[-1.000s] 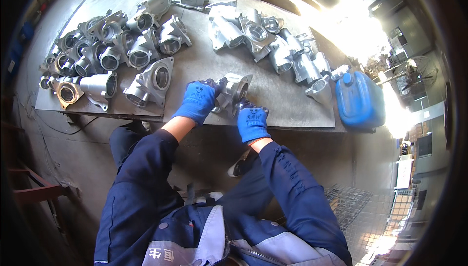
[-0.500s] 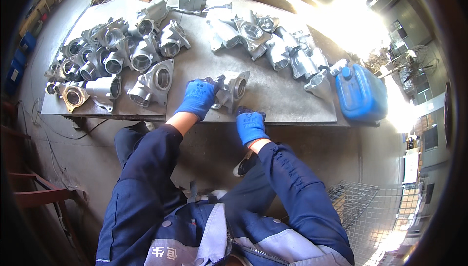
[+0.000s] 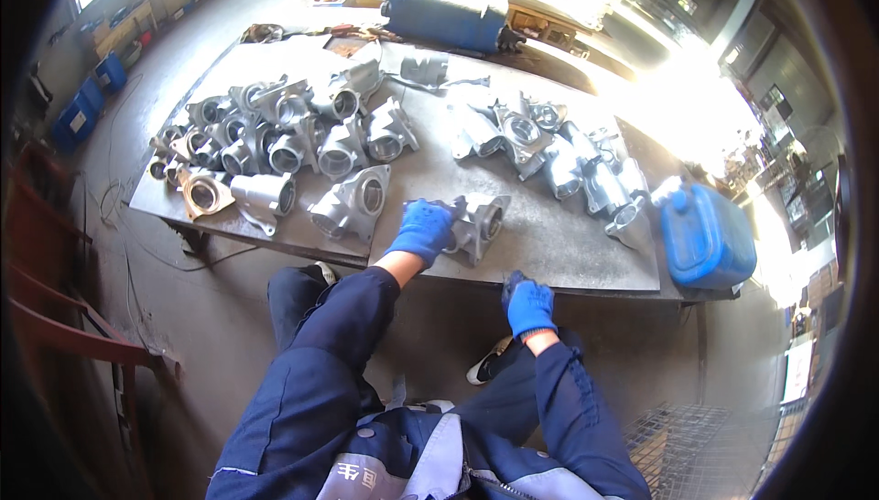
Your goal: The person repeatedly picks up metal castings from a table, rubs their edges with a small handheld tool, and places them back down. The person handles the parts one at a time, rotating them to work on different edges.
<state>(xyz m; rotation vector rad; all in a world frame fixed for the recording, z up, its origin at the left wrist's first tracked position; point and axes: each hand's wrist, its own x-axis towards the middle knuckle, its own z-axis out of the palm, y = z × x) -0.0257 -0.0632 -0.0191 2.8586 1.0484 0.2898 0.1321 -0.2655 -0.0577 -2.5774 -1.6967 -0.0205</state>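
Note:
My left hand [image 3: 424,231], in a blue knitted glove with dark fingertips, grips the left side of a silver metal casting [image 3: 477,227]. This pipe-like housing has a flange and a round bore facing right, and it rests near the table's front edge. To its left another flanged casting [image 3: 352,204] lies on the tabletop. My right hand [image 3: 528,306], gloved alike, is at the front edge to the right of the held casting and apart from it. Its fingers are curled closed; anything inside them is hidden.
Several castings [image 3: 291,154] crowd the metal table [image 3: 549,248] at left, one with a bronze-coloured flange [image 3: 203,194]. More castings [image 3: 563,168] lie at right. A blue jerrycan [image 3: 708,234] stands at the right end. A wire mesh basket [image 3: 682,445] is low right, a red-brown frame [image 3: 87,326] low left.
The view has shifted, so the table sits lower and further right in it. My right hand has drawn slightly away from the casting; my left hand keeps its grip.

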